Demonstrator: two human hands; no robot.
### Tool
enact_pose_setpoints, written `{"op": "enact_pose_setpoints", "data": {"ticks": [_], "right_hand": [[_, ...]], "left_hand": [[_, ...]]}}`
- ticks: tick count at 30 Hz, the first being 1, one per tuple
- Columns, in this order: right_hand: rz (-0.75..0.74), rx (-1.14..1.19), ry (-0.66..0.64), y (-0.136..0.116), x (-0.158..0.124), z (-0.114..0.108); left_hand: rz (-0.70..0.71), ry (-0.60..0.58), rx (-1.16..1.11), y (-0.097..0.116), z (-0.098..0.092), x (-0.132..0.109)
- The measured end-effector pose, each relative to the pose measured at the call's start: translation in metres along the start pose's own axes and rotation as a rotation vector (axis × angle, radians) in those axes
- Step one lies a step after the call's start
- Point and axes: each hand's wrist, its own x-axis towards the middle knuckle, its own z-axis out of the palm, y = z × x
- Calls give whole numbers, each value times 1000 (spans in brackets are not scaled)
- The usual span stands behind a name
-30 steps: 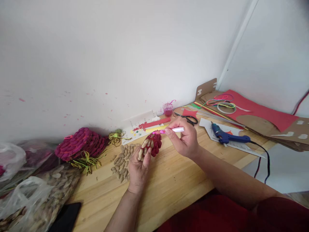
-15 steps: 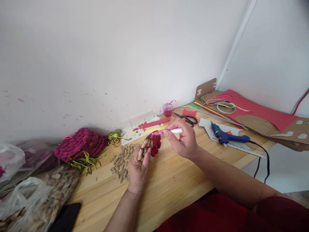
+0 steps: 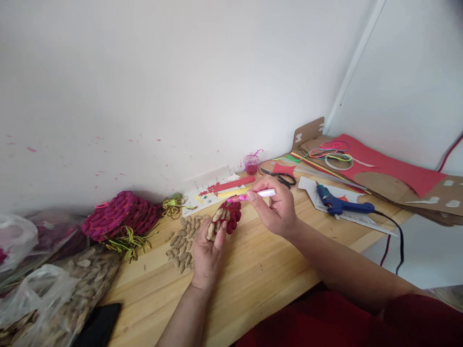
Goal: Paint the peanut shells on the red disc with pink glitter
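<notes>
My left hand (image 3: 206, 253) holds up a round piece made of peanut shells (image 3: 224, 218), part painted dark red and part bare tan. Its fingers are curled round the piece's lower edge. My right hand (image 3: 277, 209) pinches a paintbrush (image 3: 255, 194) with a white handle and a pink tip. The tip touches the top of the piece. Both hands hover over the wooden table (image 3: 253, 274).
Loose peanut shells (image 3: 183, 241) lie left of my left hand. Finished red shell pieces (image 3: 119, 214) and plastic bags of shells (image 3: 54, 299) sit further left. A small cup of pink paint (image 3: 251, 164), scissors (image 3: 282, 177), a blue glue gun (image 3: 338, 202) and red paper (image 3: 390, 166) lie to the right.
The brush tip has made small strokes over the top of the shell piece. My left hand and the piece have barely shifted.
</notes>
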Motion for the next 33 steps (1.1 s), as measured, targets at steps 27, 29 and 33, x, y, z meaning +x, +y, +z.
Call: {"op": "enact_pose_setpoints", "data": {"ticks": [27, 29, 33], "right_hand": [[67, -4, 9, 3, -1, 2], [59, -9, 11, 3, 0, 2], [20, -60, 29, 3, 2, 0]], "left_hand": [[29, 10, 34, -2, 0, 0], [14, 7, 24, -2, 0, 0], [-35, 12, -31, 0, 0, -1]]}}
